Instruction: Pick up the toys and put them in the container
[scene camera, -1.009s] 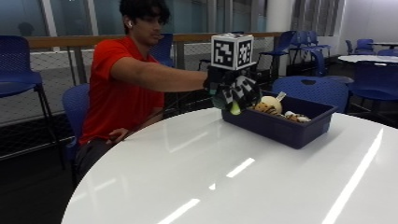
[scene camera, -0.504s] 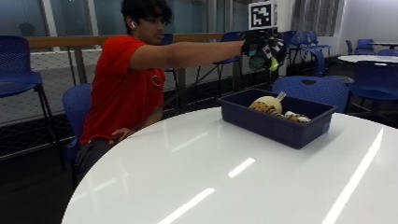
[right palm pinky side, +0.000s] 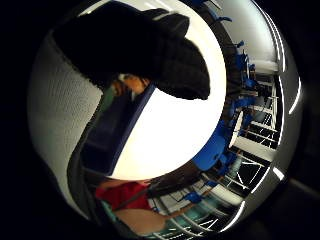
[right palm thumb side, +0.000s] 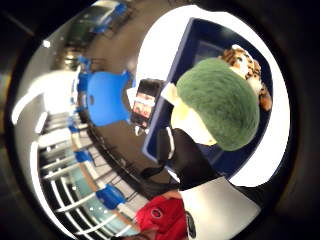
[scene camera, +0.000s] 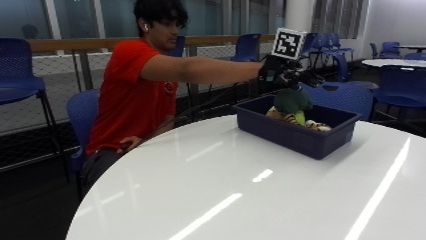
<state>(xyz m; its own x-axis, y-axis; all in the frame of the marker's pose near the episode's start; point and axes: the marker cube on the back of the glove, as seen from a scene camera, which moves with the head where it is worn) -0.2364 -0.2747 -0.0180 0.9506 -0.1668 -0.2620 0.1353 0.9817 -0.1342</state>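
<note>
Last toy going in, I reckon.
My gloved right hand, upper right, grips a green-topped plush toy over the blue container; tiger plush inside.

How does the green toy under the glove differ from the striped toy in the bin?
The green toy is plain green and sits above the blue bin, right under the gloved right hand. The striped toy is orange with dark stripes and lies down inside the bin. Both look like soft plush.
</note>
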